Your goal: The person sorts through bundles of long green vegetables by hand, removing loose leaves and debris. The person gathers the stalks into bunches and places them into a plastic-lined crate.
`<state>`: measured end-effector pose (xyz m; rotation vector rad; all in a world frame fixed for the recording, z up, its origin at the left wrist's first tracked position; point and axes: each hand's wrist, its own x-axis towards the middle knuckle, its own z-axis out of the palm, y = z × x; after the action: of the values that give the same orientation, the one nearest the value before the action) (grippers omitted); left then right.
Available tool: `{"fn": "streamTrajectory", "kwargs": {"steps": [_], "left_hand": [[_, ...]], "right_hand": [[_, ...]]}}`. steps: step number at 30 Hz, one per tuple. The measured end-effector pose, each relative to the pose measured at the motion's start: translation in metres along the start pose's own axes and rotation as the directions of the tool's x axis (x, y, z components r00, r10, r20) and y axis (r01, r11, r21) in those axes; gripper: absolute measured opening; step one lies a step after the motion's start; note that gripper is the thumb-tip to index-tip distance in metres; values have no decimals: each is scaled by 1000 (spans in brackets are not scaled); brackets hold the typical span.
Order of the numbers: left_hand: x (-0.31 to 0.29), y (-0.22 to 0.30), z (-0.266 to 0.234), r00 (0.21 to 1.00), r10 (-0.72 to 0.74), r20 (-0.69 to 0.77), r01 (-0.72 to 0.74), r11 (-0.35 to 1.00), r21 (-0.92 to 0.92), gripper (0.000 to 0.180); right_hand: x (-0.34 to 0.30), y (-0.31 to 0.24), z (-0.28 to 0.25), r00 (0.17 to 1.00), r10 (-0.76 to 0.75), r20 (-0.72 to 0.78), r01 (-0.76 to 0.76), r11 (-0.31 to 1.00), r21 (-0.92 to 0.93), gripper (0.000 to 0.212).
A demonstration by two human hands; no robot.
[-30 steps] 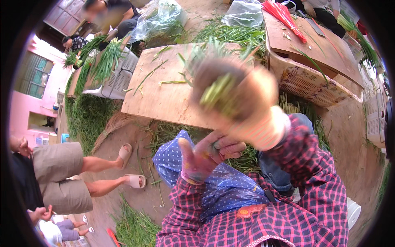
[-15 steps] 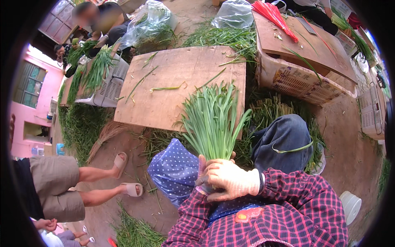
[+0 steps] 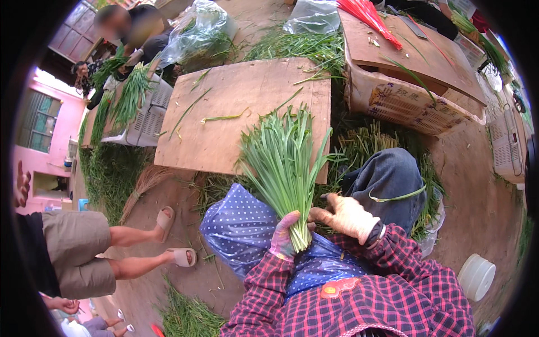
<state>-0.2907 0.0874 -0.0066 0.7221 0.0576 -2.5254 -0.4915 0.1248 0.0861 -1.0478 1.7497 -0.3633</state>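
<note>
A bunch of garlic chives (image 3: 283, 163), long flat green leaves with pale stem ends, stands upright over my lap, its tips over the near part of a wooden board (image 3: 213, 126). My left hand (image 3: 285, 233), in a pinkish glove, is closed round the lower stems, thumb upward. Just right of the stems is my right hand (image 3: 349, 218) in a whitish work glove. Its thumb and forefinger are apart, the thumb close beside the bunch; the other fingers are partly hidden. A small dark tip shows by the forefinger, too small to name. Blue dotted cloth (image 3: 241, 227) covers my left knee.
Loose leaves lie on the board. To the right stands a crate (image 3: 415, 104) topped with another board bearing red strips (image 3: 370, 19). Piled greens (image 3: 303, 50) lie behind. A person in shorts (image 3: 76, 247) stands left, near a straw broom (image 3: 143, 188). A white bucket (image 3: 477, 277) is right.
My right hand has come off the bunch and moved right, its fingers parting. The pale stem ends now show below my left hand. The bunch leans slightly more to the left.
</note>
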Motion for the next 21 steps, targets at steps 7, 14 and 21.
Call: {"fn": "streamTrajectory", "kwargs": {"steps": [7,14,21], "left_hand": [[20,-11,-26,962,273,-21,-240,877,416,47],[37,-27,-54,862,505,-40,-208,425,881,37],[27,-39,21,812,578,76,-123,42,992,75]], "right_hand": [[30,-13,20,991,-84,100,71,990,121,86],[37,-16,25,980,-197,14,161,838,522,81],[69,28,54,990,-135,-49,125,634,763,57]]}}
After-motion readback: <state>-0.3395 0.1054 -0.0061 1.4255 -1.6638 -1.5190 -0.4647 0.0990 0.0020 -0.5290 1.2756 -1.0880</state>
